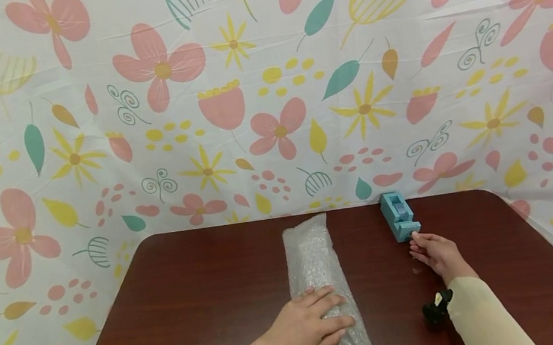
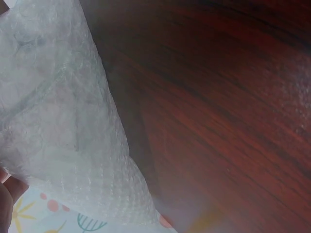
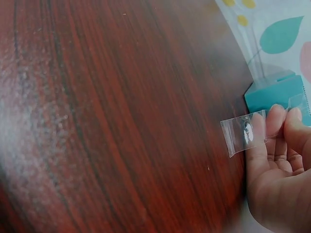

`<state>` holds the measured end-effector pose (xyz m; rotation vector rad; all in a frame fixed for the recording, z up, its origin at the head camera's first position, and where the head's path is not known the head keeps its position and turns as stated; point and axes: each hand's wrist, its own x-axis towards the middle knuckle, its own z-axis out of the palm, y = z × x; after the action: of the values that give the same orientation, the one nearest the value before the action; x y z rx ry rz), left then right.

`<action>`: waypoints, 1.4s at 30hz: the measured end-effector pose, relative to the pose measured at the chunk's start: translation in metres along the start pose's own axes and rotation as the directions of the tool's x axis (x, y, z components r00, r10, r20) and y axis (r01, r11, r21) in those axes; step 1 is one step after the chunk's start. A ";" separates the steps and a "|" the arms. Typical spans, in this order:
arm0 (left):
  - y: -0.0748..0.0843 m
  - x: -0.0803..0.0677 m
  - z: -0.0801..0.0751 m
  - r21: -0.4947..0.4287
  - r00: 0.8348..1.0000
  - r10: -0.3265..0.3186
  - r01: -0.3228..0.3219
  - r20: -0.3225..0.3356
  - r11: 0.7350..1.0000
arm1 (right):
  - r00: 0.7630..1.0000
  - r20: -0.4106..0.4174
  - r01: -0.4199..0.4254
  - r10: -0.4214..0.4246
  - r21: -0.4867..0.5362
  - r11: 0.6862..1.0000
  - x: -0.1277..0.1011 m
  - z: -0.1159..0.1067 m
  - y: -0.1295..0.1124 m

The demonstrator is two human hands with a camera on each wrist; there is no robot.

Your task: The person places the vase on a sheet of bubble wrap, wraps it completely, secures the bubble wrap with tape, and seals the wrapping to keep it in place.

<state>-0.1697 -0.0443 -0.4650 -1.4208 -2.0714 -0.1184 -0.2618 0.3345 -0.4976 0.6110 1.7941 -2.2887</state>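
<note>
A long bundle in clear bubble wrap (image 1: 313, 258) lies lengthwise on the dark wooden table. My left hand (image 1: 307, 323) rests across its top with extended fingers. The left wrist view shows the wrap's pale surface (image 2: 73, 136) and a bit of the hand at the left edge. My right hand (image 1: 437, 252) is at the front end of a blue tape dispenser (image 1: 397, 214). In the right wrist view, its thumb and index finger pinch clear tape (image 3: 240, 133), whose loose end sticks out past the fingers. What the wrap encloses is hidden.
The brown table (image 1: 209, 293) extends to a floral curtain (image 1: 265, 107) behind and at both sides. The dispenser stands near the back edge, right of the bundle. A small black device (image 1: 436, 312) sits by my right sleeve.
</note>
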 end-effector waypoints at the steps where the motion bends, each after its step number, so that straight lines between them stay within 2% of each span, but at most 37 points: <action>1: 0.000 0.000 0.000 -0.005 1.000 -0.002 0.002 0.002 1.000 | 1.000 -0.002 0.001 -0.001 0.000 1.000 0.000 0.000 0.000; 16: 0.001 0.001 0.000 -0.010 1.000 -0.010 0.009 -0.011 1.000 | 0.999 -0.040 -0.018 0.016 -0.043 0.999 0.000 0.003 -0.003; 19: 0.001 0.001 -0.001 -0.005 1.000 -0.008 0.008 -0.012 1.000 | 0.996 -0.082 0.019 -0.030 -0.131 0.991 -0.002 0.009 -0.001; 22: 0.001 0.001 -0.001 -0.008 1.000 -0.010 0.010 -0.013 1.000 | 0.986 -0.143 0.047 -0.083 -0.240 0.970 -0.004 0.018 0.001; 24: 0.001 0.000 0.000 -0.014 1.000 -0.013 0.013 -0.012 1.000 | 0.983 -0.158 0.045 -0.088 -0.258 0.965 -0.005 0.019 0.001; 26: 0.002 0.000 0.001 -0.026 1.000 -0.017 0.017 -0.012 1.000 | 0.990 -0.127 0.037 -0.068 -0.234 0.972 -0.004 0.014 0.001; 29: 0.003 0.000 0.002 -0.035 1.000 -0.008 0.007 -0.017 0.999 | 0.999 -0.030 0.010 -0.017 -0.203 0.979 -0.005 0.001 0.001; 32: 0.003 0.001 0.002 -0.030 1.000 0.005 -0.005 -0.020 1.000 | 0.997 0.068 -0.010 0.026 -0.232 0.973 -0.008 -0.007 0.003; 35: 0.003 0.002 0.000 -0.018 1.000 0.003 -0.003 -0.016 1.000 | 0.992 0.122 -0.003 0.038 -0.276 0.961 -0.014 -0.006 0.003; 39: 0.003 0.003 0.000 -0.013 1.000 -0.007 0.007 -0.005 1.000 | 0.988 0.151 0.080 -0.027 -0.360 0.930 -0.026 0.009 -0.007; 42: 0.003 0.002 0.001 -0.016 1.000 -0.017 0.018 0.006 1.000 | 0.977 0.186 0.182 -0.108 -0.446 0.876 -0.039 0.027 -0.020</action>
<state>-0.1679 -0.0410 -0.4657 -1.4142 -2.0926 -0.1377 -0.2397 0.3093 -0.4588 0.2123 2.2552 -1.8137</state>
